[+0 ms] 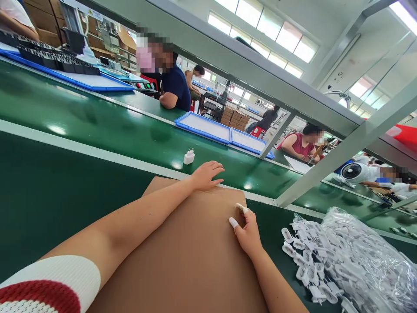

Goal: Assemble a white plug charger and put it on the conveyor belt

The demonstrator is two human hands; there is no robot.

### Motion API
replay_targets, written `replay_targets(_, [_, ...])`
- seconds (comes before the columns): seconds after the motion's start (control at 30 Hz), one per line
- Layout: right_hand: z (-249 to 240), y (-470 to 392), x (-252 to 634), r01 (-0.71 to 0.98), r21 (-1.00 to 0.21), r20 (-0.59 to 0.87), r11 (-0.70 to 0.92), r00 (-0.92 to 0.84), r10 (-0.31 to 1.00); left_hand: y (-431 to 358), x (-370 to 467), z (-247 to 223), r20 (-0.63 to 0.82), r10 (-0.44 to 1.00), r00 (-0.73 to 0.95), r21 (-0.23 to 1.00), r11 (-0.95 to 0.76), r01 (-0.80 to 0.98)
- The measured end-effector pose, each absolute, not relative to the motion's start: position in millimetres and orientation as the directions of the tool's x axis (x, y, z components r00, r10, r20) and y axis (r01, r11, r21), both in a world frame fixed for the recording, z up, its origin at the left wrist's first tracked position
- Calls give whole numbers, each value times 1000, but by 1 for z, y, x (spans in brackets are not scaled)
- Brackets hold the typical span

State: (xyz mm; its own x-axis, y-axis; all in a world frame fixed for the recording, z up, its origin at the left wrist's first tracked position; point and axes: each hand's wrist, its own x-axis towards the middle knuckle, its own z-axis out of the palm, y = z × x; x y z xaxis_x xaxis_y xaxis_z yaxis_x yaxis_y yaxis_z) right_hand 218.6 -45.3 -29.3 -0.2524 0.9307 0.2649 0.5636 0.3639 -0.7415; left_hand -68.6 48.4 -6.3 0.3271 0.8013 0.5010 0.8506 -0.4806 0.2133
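— While both hands rest on the cardboard sheet (pixel 192 252), what's the grip?

— None, really. Left hand (pixel 206 174) lies flat and released, palm down on the sheet's far edge, fingers spread toward the belt. Right hand (pixel 248 232) sits at the right edge, loosely curled, holding nothing; thumb and forefinger wear white finger cots (pixel 233 222).

— Where's the sheet?

— On the near green table (pixel 48 195), between the forearms, far edge close to the pale strip bordering the conveyor belt (pixel 97 126). Flat, not tilted.

— Axis?

— Long axis appears to run from the person's body out toward the belt, skewed slightly leftward at the far end. Near end is cut off by the frame, so can't confirm length.

— Handling advice?

— Judgement only: keep the left palm pressing flat so the sheet doesn't slide, steer with the right at the edge, and mind the heap of white plastic parts (pixel 312 261) just beside that edge.

— Else nearby?

— White charger plug (pixel 189 156) standing on the belt beyond the left hand, apart from it. Clear bags (pixel 368 256) on the heap. Blue trays (pixel 224 132) and seated workers farther back
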Motion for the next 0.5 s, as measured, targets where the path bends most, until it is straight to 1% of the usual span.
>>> replay_targets(0.1, [-24, -48, 219, 595, -704, 263, 386, -287, 921, 52, -57, -17, 236, 907, 349, 293, -409, 864])
replay_targets(0.13, [-23, -48, 219, 602, -695, 265, 392, -292, 919, 53, -56, -20, 186, 918, 350, 306, -393, 867])
replay_targets(0.17, [-21, -49, 219, 608, -687, 269, 398, -297, 916, 54, -56, -23, 171, 920, 352, 313, -389, 867])
replay_targets(0.23, [-20, -49, 219, 614, -672, 275, 414, -312, 910, 55, -59, -25, 238, 911, 336, 306, -399, 865])
replay_targets(0.3, [-19, -48, 219, 617, -658, 279, 430, -331, 901, 54, -63, -22, 370, 872, 321, 257, -428, 866])
replay_targets(0.4, [-19, -46, 221, 619, -638, 290, 458, -357, 888, 49, -67, -11, 608, 732, 308, 125, -472, 873])
replay_targets(0.47, [-19, -45, 222, 620, -624, 300, 474, -371, 879, 44, -67, -3, 718, 630, 295, 49, -469, 882])
replay_targets(0.5, [-19, -45, 223, 622, -616, 305, 483, -377, 875, 42, -66, 0, 750, 593, 292, 22, -463, 886])
